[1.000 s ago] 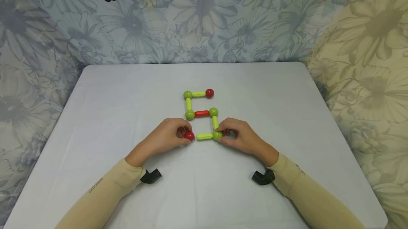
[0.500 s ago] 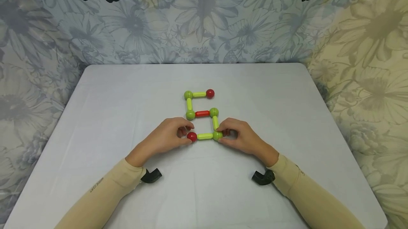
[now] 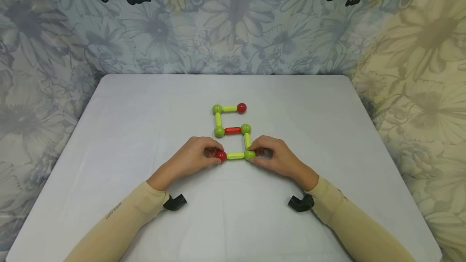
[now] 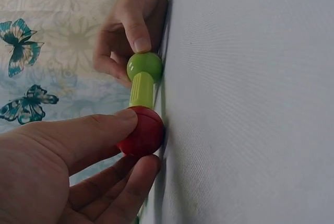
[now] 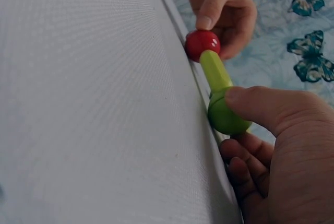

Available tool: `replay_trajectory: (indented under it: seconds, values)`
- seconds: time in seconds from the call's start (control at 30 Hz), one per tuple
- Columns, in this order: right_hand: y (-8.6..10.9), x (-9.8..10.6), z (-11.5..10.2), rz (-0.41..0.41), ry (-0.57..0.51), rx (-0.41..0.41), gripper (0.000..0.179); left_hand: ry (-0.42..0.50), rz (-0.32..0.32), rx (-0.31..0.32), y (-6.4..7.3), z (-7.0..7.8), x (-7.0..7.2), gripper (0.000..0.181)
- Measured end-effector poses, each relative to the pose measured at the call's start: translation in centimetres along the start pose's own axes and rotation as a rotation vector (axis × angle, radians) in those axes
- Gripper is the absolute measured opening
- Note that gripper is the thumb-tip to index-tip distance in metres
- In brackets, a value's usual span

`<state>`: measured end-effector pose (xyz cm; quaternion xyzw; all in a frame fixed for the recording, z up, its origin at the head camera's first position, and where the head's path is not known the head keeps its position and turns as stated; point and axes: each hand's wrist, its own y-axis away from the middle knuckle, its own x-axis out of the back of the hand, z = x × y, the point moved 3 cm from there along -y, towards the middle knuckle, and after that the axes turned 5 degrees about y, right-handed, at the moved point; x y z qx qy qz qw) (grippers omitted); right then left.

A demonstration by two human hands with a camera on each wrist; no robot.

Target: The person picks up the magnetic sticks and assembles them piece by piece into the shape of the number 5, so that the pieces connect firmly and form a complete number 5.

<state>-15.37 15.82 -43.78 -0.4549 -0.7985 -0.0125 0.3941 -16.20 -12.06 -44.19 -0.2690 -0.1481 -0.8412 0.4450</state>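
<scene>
Near the middle of the table, my left hand (image 3: 193,156) pinches a red ball (image 3: 221,156) between thumb and fingers. This ball touches the end of a lime-green stick (image 3: 236,156), as the left wrist view also shows. At the stick's other end, my right hand (image 3: 278,156) pinches a green ball (image 5: 227,113). From there a second lime stick (image 3: 247,141) runs up to another green ball (image 3: 246,128). A red stick (image 3: 233,131) joins that one to a green ball (image 3: 219,131) on the left. The chain's outline resembles a 5.
The far end of the chain has a lime stick (image 3: 229,109) and a red ball (image 3: 242,108). A white cloth covers the table (image 3: 145,100). Patterned fabric (image 3: 233,23) with flowers and butterflies hangs behind it. Black curved mounts (image 3: 175,202) sit at both wrists.
My left hand has moved the red ball rightward, closing the gap to the lime stick's end. The right hand keeps its grip in place. The head view has shifted slightly.
</scene>
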Motion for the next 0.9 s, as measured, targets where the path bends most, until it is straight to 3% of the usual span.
replay_trajectory:
  seconds: [0.43, 0.6, 0.77, 0.9]
  values:
    - [0.0, 0.0, -0.1, -0.006, -0.02, -0.011, 0.031, 0.026, 0.023, -0.016, 0.3, -0.4, -0.3, 0.023]
    - [0.4, -0.4, 1.3, -0.002, 0.003, -0.002, 0.033, 0.034, 0.002, -0.009, 0.1, -0.4, -0.4, 0.026]
    - [0.9, -1.0, 3.3, -0.002, 0.024, -0.006, 0.038, -0.027, -0.024, -0.013, 0.2, -0.1, -0.4, 0.035]
    - [1.0, -0.9, 3.9, 0.043, 0.013, 0.014, 0.04, -0.095, 0.006, -0.005, 0.7, 0.3, 0.3, 0.053]
